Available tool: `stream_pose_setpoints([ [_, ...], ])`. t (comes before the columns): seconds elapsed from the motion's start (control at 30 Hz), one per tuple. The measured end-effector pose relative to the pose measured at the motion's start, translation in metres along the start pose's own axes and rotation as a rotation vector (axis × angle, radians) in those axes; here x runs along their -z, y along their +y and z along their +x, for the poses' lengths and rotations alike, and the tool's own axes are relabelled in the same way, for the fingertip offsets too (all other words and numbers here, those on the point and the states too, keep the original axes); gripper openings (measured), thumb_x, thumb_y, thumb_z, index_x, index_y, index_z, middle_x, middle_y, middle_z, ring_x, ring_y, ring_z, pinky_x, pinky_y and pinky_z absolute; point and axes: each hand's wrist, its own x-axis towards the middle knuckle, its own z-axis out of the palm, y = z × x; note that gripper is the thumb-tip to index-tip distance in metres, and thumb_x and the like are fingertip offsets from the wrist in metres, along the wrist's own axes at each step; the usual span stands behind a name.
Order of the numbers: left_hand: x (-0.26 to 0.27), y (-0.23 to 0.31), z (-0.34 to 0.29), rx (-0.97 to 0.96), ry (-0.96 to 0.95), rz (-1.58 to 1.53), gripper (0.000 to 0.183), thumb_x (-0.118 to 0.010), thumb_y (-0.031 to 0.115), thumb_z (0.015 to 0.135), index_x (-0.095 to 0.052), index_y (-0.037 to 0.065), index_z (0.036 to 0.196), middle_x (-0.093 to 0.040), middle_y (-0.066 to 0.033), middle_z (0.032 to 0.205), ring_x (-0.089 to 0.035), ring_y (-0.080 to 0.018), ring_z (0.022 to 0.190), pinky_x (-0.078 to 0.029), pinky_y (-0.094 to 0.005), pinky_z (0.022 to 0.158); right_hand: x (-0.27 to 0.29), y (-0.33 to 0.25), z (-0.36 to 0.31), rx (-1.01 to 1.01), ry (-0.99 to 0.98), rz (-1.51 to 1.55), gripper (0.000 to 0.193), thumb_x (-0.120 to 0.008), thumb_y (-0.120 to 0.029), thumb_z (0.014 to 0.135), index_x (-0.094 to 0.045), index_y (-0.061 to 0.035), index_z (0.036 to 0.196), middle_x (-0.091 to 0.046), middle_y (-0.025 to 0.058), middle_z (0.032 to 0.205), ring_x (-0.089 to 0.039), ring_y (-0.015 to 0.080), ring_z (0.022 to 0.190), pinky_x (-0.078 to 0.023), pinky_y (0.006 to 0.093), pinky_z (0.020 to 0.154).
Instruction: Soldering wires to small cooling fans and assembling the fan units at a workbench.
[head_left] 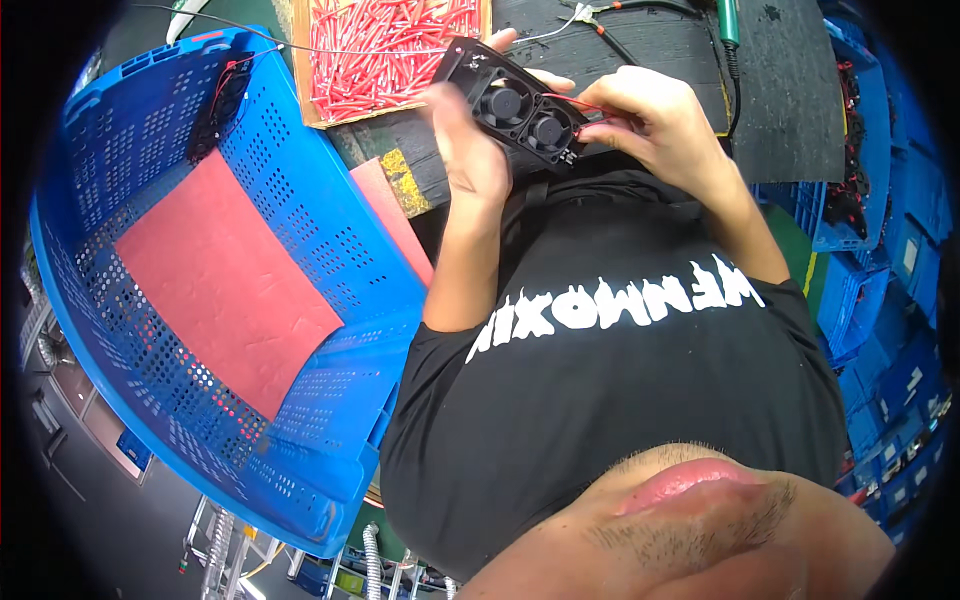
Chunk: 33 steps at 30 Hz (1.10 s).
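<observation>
My left hand (466, 145) supports a black rectangular panel carrying two small fans (505, 103) above the bench edge, its thumb side at the near-left edge and other fingers showing behind the far edge. At the panel's right end, my right hand (655, 112) is closed, thumb and forefinger pinched on a thin red wire (572, 99) that runs from the fans. Just beyond the panel's left end stands a shallow cardboard box (302, 65) heaped with small red-and-white pieces (385, 55).
A large blue perforated crate (335, 215) fills the left side, with a pink sheet (230, 270) and dark wired parts (217, 112) inside. A green-handled tool (728, 25) and black cables lie on the dark bench (670, 45). Blue bins (865, 165) line the right.
</observation>
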Motion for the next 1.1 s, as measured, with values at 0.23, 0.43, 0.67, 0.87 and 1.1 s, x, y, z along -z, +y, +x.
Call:
stream_pose_setpoints([
  [0.23,0.015,-0.002,0.004,0.301,0.137,0.250,0.049,-0.036,0.035,0.103,-0.057,-0.006,0.121,-0.072,-0.0281,0.088,-0.074,-0.0334,0.081,-0.061,-0.0389,0.074,0.021,-0.010,0.016,0.251,-0.200,-0.334,0.026,-0.076,-0.030,0.076,-0.065,-0.0082,0.085,-0.055,0.0032,0.078,-0.058,0.0241,0.095,-0.046,0.0394,0.088],
  [0.43,0.016,0.009,0.007,0.439,0.006,-0.272,0.056,-0.040,0.040,0.102,-0.054,-0.009,0.127,-0.072,-0.0251,0.101,-0.073,-0.0330,0.092,-0.061,-0.0425,0.084,0.016,0.005,0.020,0.443,0.129,-0.287,0.022,-0.074,-0.021,0.081,-0.065,-0.0015,0.087,-0.057,0.0107,0.079,-0.060,0.0301,0.072,-0.049,0.0365,0.064],
  [0.67,0.010,-0.004,-0.006,0.297,-0.216,-0.360,0.060,-0.069,0.022,0.093,-0.041,-0.007,0.137,-0.064,-0.0190,0.121,-0.067,-0.0295,0.111,-0.057,-0.0417,0.096,-0.028,0.026,-0.005,0.252,0.343,-0.147,0.023,-0.074,-0.016,0.077,-0.066,-0.0026,0.094,-0.066,0.0106,0.088,-0.066,0.0306,0.078,-0.054,0.0388,0.069],
  [0.87,0.006,0.000,-0.009,0.142,-0.162,0.105,0.054,-0.079,0.011,0.075,-0.056,-0.005,0.121,-0.066,-0.0119,0.097,-0.069,-0.0208,0.092,-0.056,-0.0326,0.086,-0.058,0.014,-0.037,0.126,0.309,0.110,0.034,-0.069,-0.003,0.082,-0.064,0.0016,0.115,-0.069,0.0181,0.100,-0.070,0.0341,0.091,-0.056,0.0389,0.082],
  [1.1,-0.014,-0.028,-0.001,-0.383,0.048,0.656,0.052,-0.080,0.010,0.074,-0.062,-0.001,0.122,-0.057,-0.0088,0.112,-0.056,-0.0196,0.109,-0.043,-0.0348,0.101,-0.054,0.003,-0.045,-0.309,0.208,1.320,0.017,-0.041,-0.008,0.100,-0.056,-0.0009,0.102,-0.051,0.0031,0.081,-0.042,0.0124,0.068,-0.034,0.0298,0.060],
])
